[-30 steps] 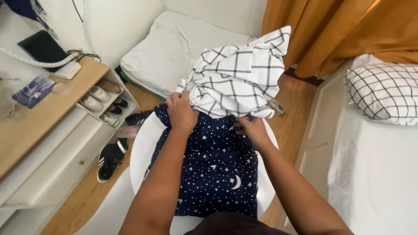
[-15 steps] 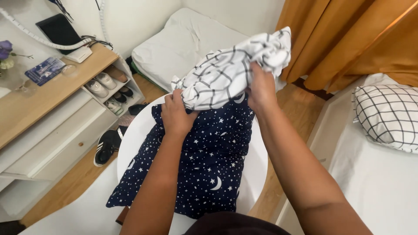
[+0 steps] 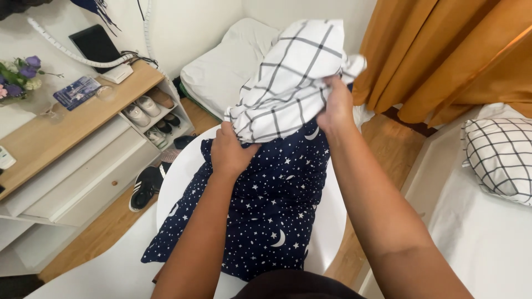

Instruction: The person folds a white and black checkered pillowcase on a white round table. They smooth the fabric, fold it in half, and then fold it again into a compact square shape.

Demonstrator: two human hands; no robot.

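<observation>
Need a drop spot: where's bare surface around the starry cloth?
Bare strips of the round white table lie left of the navy starry cloth and along its right rim. The desk's near end is bare. Crowded: the far edge, where the left hand and right hand grip the checked cloth.
</observation>
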